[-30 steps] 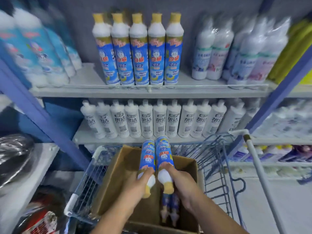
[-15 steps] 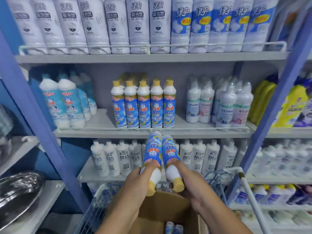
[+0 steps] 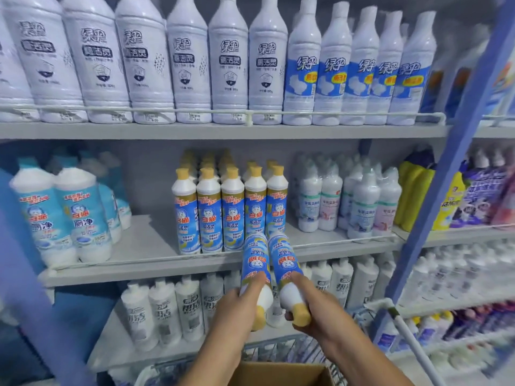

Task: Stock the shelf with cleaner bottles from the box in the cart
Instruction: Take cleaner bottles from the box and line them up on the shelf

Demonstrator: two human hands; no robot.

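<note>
My left hand (image 3: 232, 316) grips one blue-labelled cleaner bottle (image 3: 254, 260) by its white neck, yellow cap pointing down toward me. My right hand (image 3: 315, 310) grips a second matching bottle (image 3: 283, 263) the same way. Both bottle bases point up at the front edge of the middle shelf (image 3: 156, 263), just below the row of matching yellow-capped bottles (image 3: 223, 213) standing there. The cardboard box (image 3: 281, 374) sits in the cart at the bottom edge, its inside hidden.
Bare shelf space lies left of the yellow-capped row, beside larger light-blue bottles (image 3: 67, 215). White bottles fill the top shelf (image 3: 195, 65) and the lower shelf (image 3: 172, 310). A blue upright post (image 3: 434, 207) and the cart handle (image 3: 404, 330) stand at the right.
Both hands have lifted the two bottles out of the box and up toward the middle shelf. The view has tilted upward, so the box has dropped to the bottom edge.
</note>
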